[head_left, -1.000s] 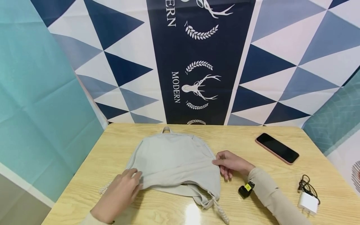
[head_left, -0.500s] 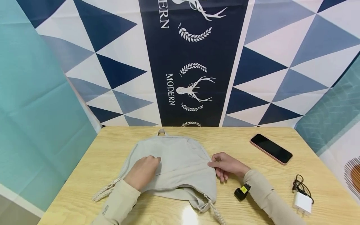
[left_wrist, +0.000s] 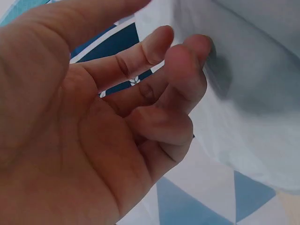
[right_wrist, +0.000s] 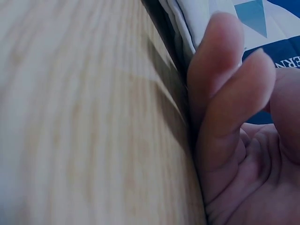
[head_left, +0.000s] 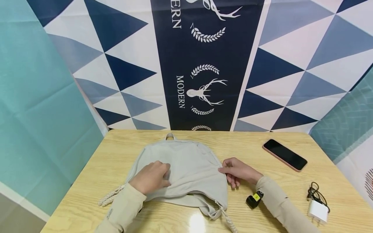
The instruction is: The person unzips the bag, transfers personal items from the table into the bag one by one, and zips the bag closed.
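A light grey backpack [head_left: 186, 161] lies flat on the wooden table, its top loop [head_left: 170, 136] pointing away from me. My left hand [head_left: 152, 178] is over the left part of its front, fingers loosely bent. In the left wrist view, the palm of this left hand [left_wrist: 108, 136] is bare and the fingertips are close to the grey cloth [left_wrist: 258, 84]. At the bag's right edge my right hand [head_left: 237, 171] pinches the cloth between thumb and finger. Its other fingers [right_wrist: 220, 126] hang near the tabletop. Braided zipper pulls [head_left: 228, 221] trail from both lower corners.
A black-screened phone in a pink case [head_left: 285, 154] lies at the back right. Nearer the front right is a white charger [head_left: 318, 211] with a coiled black cable [head_left: 316, 192]. Patterned cloth [head_left: 131, 74] hangs behind the table [head_left: 247, 144].
My left hand has moved from the bag's lower left corner up and right over its front, uncovering the left braided pull. The right hand stays at the right edge.
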Motion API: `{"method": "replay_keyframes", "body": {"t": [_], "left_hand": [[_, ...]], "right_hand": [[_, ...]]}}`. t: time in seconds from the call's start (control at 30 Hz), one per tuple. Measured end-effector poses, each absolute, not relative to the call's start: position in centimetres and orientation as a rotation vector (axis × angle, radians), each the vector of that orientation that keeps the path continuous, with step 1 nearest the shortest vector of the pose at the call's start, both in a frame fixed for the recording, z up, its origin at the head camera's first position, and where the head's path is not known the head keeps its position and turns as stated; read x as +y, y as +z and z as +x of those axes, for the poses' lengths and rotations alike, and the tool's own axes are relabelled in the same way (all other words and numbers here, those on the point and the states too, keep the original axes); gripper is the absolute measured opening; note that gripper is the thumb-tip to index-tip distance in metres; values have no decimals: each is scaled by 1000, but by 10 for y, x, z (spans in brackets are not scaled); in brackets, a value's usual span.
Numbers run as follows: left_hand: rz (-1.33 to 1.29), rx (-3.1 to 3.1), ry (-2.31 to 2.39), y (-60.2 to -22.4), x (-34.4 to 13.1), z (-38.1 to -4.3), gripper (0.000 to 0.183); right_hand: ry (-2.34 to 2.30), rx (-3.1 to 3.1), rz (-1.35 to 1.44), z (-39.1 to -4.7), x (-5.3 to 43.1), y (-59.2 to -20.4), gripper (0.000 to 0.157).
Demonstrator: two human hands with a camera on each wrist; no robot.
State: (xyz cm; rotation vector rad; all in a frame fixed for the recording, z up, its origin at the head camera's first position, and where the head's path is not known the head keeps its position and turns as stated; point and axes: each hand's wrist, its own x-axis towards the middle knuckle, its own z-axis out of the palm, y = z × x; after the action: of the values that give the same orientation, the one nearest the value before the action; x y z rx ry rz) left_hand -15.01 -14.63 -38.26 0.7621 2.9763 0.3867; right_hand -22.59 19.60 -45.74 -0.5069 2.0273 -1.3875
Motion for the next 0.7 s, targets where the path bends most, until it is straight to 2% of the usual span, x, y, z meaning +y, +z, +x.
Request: {"method": "replay_keyframes", "body": {"t": [0.23, 0.5, 0.7], "left_hand": [[756, 2938, 403, -381, -150, -152, 39], [893, 2830, 483, -379, -149, -153, 25], [961, 2970, 403, -384, -145, -152, 27]], "right_hand": [[-1375, 2027, -510, -227, 196, -458, 37], [-1370, 2039, -512, -228, 196, -457, 37], [-1376, 2032, -514, -228, 196, -457, 37]]}}
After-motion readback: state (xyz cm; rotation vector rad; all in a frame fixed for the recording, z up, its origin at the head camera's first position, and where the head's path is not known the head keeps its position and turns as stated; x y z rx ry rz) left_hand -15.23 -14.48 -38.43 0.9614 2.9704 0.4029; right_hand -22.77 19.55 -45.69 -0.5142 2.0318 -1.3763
